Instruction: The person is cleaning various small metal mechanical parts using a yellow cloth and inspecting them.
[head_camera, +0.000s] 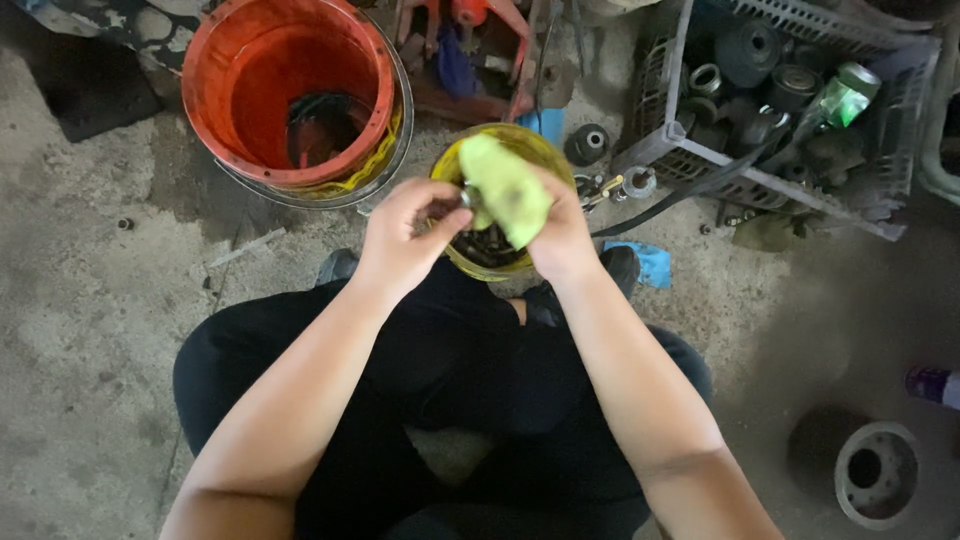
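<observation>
I squat over a small yellow bucket (515, 135) holding dark metal parts. My right hand (560, 235) grips a pale green cloth (505, 188) above the bucket. My left hand (405, 235) pinches a small metal part (466, 197) whose end goes into the cloth. Both hands meet over the bucket's near rim. The part is mostly hidden by fingers and cloth.
An orange bucket (230, 60) with dark contents stands at the far left. A grey plastic crate (760, 180) of metal parts and a green can (845, 95) sits far right. A round metal flange (877, 472) lies on the concrete floor at lower right, blue scraps (650, 262) near my feet.
</observation>
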